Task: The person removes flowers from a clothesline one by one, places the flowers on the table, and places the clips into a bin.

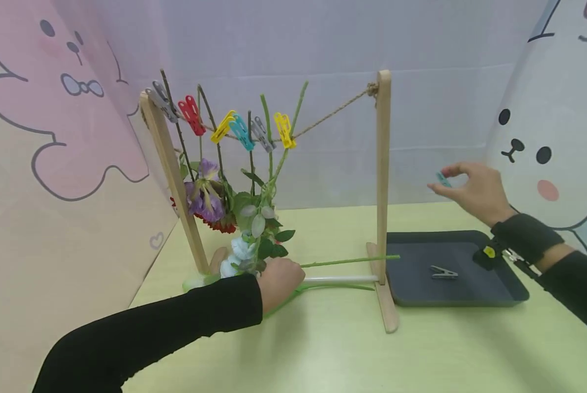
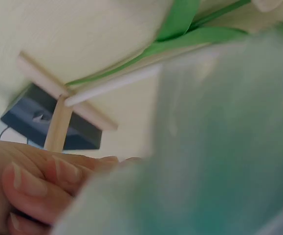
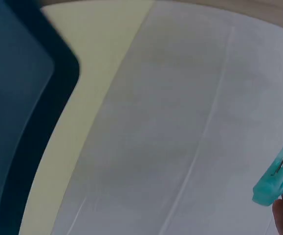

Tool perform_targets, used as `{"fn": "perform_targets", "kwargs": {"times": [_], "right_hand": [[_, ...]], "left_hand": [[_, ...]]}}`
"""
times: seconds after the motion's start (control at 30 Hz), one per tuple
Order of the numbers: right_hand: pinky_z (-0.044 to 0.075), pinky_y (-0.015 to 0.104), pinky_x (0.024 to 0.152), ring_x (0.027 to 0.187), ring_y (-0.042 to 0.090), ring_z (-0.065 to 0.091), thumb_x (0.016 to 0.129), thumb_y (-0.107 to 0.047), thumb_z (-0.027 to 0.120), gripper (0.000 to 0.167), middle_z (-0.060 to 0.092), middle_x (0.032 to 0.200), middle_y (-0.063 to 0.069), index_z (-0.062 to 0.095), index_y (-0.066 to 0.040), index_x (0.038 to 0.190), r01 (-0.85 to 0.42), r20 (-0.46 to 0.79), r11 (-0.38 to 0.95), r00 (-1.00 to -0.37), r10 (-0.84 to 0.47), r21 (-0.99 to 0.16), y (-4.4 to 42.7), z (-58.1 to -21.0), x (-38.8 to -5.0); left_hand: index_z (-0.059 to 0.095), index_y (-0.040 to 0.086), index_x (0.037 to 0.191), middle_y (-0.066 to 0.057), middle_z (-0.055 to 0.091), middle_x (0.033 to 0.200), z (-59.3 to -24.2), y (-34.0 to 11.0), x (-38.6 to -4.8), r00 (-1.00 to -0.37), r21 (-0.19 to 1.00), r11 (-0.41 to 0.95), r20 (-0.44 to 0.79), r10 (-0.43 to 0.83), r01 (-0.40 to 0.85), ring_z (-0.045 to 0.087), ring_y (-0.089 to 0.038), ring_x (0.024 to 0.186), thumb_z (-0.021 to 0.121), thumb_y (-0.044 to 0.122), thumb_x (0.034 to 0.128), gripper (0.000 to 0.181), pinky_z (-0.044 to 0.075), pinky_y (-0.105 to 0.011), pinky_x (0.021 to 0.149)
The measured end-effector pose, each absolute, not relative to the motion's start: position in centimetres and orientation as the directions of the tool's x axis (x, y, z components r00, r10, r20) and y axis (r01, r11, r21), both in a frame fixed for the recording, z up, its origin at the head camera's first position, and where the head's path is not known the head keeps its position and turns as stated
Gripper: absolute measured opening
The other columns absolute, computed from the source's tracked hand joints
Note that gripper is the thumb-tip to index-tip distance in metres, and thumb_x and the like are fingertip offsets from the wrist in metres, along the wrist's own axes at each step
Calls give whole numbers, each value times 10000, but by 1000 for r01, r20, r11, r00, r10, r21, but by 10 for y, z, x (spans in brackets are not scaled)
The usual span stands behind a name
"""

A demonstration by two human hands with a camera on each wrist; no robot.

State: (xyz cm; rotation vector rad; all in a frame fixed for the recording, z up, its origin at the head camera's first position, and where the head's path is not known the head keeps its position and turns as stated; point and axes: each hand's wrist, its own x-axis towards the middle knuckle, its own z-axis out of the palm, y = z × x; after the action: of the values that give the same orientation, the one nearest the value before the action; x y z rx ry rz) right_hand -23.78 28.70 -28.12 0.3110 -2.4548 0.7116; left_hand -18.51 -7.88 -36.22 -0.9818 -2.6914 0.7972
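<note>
My left hand (image 1: 280,281), fingers curled, grips the green stem (image 1: 352,262) of a flower low in front of the wooden rack. Pale blue-white petals (image 1: 239,254) show beside that hand and blur across the left wrist view. Over the tray's far side, my right hand (image 1: 477,191) pinches a turquoise clothespin (image 3: 273,178) between thumb and fingertips. Along the rack's twine (image 1: 337,113), several clothespins, including a red one (image 1: 191,115) and a yellow one (image 1: 284,131), clip stems upside down. A purple flower (image 1: 206,196) and red blooms (image 1: 219,224) hang among leaves.
The rack's right post (image 1: 383,180) stands between my hands, with a white rod (image 1: 342,279) joining the posts low down. Behind its foot sits a dark grey tray (image 1: 455,300) with a grey clothespin (image 1: 443,273). A long green leaf (image 1: 337,286) lies near the rod.
</note>
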Motion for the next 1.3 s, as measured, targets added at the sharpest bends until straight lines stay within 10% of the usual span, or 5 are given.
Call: {"fn": "perform_targets", "kwargs": {"times": [0.33,0.73,1.3], "right_hand": [[412,402,640,671,213,546,678,-265,783,281,659,765,52,701,-58,849,-441,307,897,-856,-416,-14,317,-350,-231],[480,376,638,703,237,595,684,-248,784,306,651,799,51,678,-34,876,-414,-24,907,-909,-417,-79,319,-394,-201],[491,374,622,700,210,609,653,-223,804,290,653,779,25,675,-32,831,-366,-170,917,-905,-390,-157,324,-414,-187]], "left_hand": [[563,224,532,75,538,524,-445,-98,-223,-657,-563,589,105,747,580,478,-44,481,665,38,750,304,372,-250,401],[515,240,499,64,496,497,-557,-109,-276,-545,-581,557,219,809,593,439,-71,451,582,40,712,300,289,-280,365],[412,270,465,95,383,473,-778,-96,-385,-622,-529,585,132,772,614,339,-88,423,680,102,681,383,256,-377,338]]}}
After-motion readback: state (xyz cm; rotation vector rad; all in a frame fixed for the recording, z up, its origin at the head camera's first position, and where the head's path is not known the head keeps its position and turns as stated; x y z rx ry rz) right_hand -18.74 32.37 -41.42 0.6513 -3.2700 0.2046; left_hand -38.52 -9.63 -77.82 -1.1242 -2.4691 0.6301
